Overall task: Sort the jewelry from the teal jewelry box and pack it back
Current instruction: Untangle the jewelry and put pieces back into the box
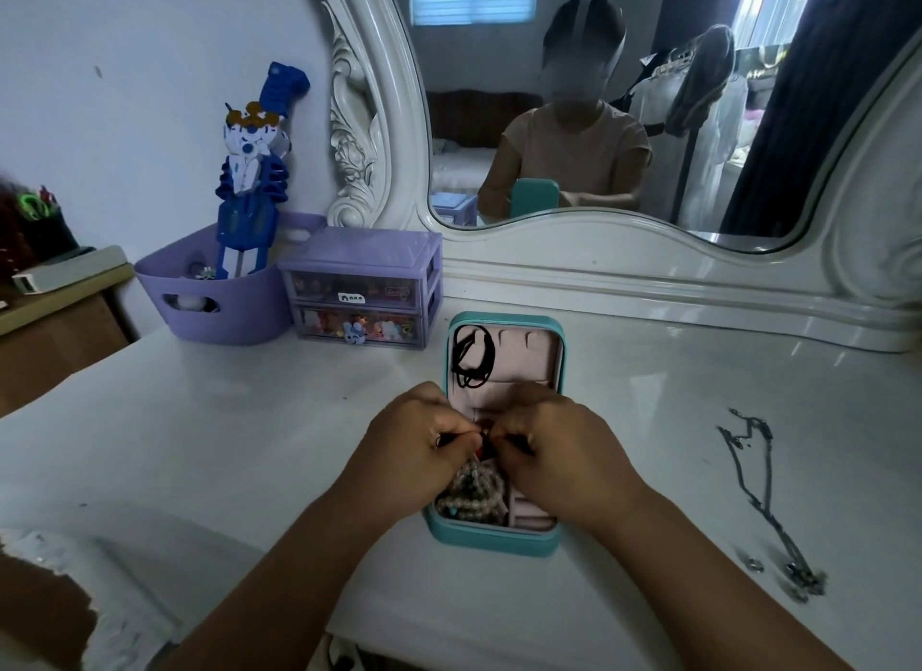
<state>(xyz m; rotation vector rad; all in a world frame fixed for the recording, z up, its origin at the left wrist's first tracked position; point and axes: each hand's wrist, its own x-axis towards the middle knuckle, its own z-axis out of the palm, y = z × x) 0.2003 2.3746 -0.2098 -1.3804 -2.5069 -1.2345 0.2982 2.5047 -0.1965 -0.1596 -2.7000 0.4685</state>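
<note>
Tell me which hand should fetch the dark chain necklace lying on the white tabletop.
Right, probably. The dark chain necklace lies on the right hand's side of the open teal jewelry box; the left hand would have to cross over.

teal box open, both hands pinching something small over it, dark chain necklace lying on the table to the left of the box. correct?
One error: the dark chain necklace lies on the table to the right of the teal box, not the left, as the head view shows. The rest holds: the box is open, and the left hand and right hand pinch something small over it.

One teal jewelry box (499, 538), one black cord (471, 358) in its lid, one dark chain necklace (763, 491) on the bench (249, 421), one purple basket (219, 301), one two-drawer purple organizer (364, 291), two hands: left hand (414, 446), right hand (554, 446).
</note>
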